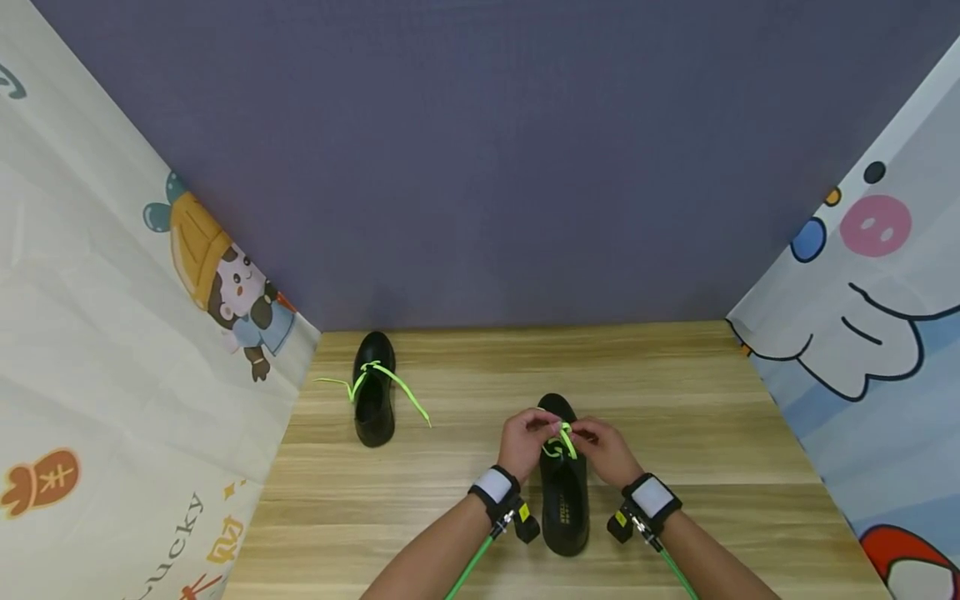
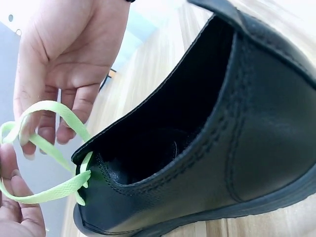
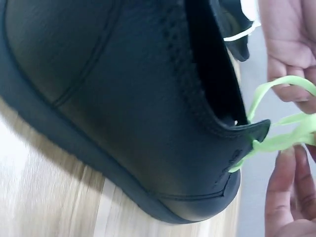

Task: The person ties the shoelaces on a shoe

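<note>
A black shoe (image 1: 564,508) lies on the wooden surface with its toe pointing away, between both hands. Its bright green shoelace (image 2: 54,191) rises in loops from the eyelets over the tongue end. My left hand (image 1: 523,443), on the left of the shoe, pinches the lace between thumb and fingers. From the other side my right hand (image 1: 609,454) pinches the same lace close by. In the right wrist view, the right fingertips (image 3: 285,165) meet a strand of lace (image 3: 281,141) just beyond the shoe opening.
A second black shoe (image 1: 373,417) stands further left, its green laces (image 1: 405,392) hanging loose to both sides. Behind the wooden surface (image 1: 465,358) rises a grey-purple panel (image 1: 480,167). Printed cartoon sheets (image 1: 112,250) flank the sides. Green cords (image 1: 472,568) run from the wrist cameras.
</note>
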A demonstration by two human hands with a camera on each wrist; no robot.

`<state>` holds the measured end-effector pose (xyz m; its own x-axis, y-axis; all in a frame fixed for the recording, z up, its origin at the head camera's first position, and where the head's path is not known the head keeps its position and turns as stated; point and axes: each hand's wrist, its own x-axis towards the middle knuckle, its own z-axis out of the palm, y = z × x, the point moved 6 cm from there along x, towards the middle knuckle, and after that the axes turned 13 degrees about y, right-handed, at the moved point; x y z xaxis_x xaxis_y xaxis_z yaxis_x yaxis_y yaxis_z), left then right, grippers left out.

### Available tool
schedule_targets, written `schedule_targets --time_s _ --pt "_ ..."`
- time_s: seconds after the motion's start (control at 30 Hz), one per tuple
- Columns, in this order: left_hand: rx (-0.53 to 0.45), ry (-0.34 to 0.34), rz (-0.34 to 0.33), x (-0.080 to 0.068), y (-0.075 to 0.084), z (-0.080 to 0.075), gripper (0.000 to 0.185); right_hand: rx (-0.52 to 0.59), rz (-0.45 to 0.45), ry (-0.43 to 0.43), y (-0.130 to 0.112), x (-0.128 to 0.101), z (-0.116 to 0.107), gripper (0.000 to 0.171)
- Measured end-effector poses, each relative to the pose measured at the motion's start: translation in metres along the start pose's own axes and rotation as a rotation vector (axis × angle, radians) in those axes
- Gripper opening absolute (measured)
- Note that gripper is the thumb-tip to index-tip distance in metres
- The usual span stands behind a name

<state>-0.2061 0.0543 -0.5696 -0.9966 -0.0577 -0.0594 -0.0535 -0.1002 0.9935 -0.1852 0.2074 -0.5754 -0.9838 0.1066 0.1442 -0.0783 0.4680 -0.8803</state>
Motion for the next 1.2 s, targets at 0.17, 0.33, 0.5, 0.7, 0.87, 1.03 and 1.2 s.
schedule_targets --time_s 0.17,0.33,0.5,0.7,0.87,1.03,1.2 --pt "0.02 0.002 -0.003 0.001 0.0 -0.001 0.011 0.133 0.155 -0.018 0.005 0.0 -0.002 0.023" --pt "0.028 0.005 -0.015 0.001 -0.001 0.0 0.011 0.237 0.22 -0.067 0.003 -0.002 -0.004 0.033" --pt "0.024 0.004 -0.011 0.001 0.0 0.0 0.011 0.27 0.226 -0.127 0.002 -0.007 -0.002 0.037" --pt "0.026 0.017 -0.003 0.001 -0.001 -0.002 0.01 0.265 0.212 -0.166 0.007 -0.013 0.002 0.051" --pt "0.044 0.011 -0.01 0.0 -0.003 -0.003 0.012 0.128 0.094 -0.12 0.007 -0.014 -0.002 0.04" --pt "0.07 0.018 0.004 0.002 -0.004 -0.007 0.009 -0.019 -0.165 -0.011 0.003 -0.016 -0.013 0.021" --pt "0.166 0.006 0.039 0.002 -0.007 -0.015 0.011 0.004 -0.248 -0.005 0.006 -0.017 -0.023 0.019"
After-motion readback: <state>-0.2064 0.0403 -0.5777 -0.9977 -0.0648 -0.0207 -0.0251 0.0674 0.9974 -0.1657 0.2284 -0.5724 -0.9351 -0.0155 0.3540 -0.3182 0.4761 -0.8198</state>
